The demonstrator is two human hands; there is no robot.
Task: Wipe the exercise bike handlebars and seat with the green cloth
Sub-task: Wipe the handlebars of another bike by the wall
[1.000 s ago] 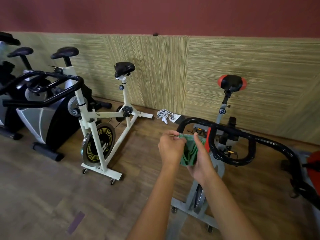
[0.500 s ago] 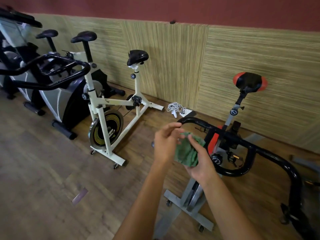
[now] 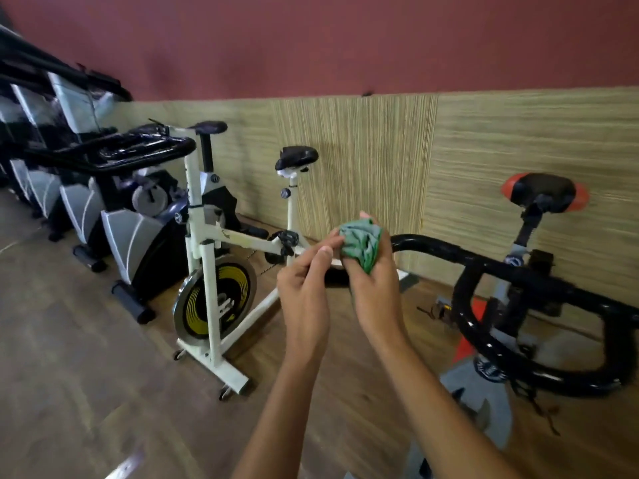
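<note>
A bunched green cloth (image 3: 361,243) sits in my right hand (image 3: 375,288), whose fingers curl round it in front of my chest. My left hand (image 3: 304,292) is beside it, fingers fairly straight, fingertips touching the cloth's left edge. Just right of the cloth starts the black handlebars (image 3: 491,267) of the grey and red exercise bike, looping down to the lower right. Its black seat with red sides (image 3: 544,191) stands further back against the wall. The cloth is close to the handlebars' left end; contact cannot be told.
A white bike with a yellow-striped flywheel (image 3: 216,302) and black seat (image 3: 299,155) stands left of my hands. Further left are its black handlebars (image 3: 138,150) and several grey and black bikes (image 3: 138,236). A wood floor (image 3: 86,375) lies below, a reed-panelled wall (image 3: 380,160) behind.
The view has swung right and closer to the grey bike. My hands rose with the cloth, which is now more bunched in my right hand, near the handlebars' left end.
</note>
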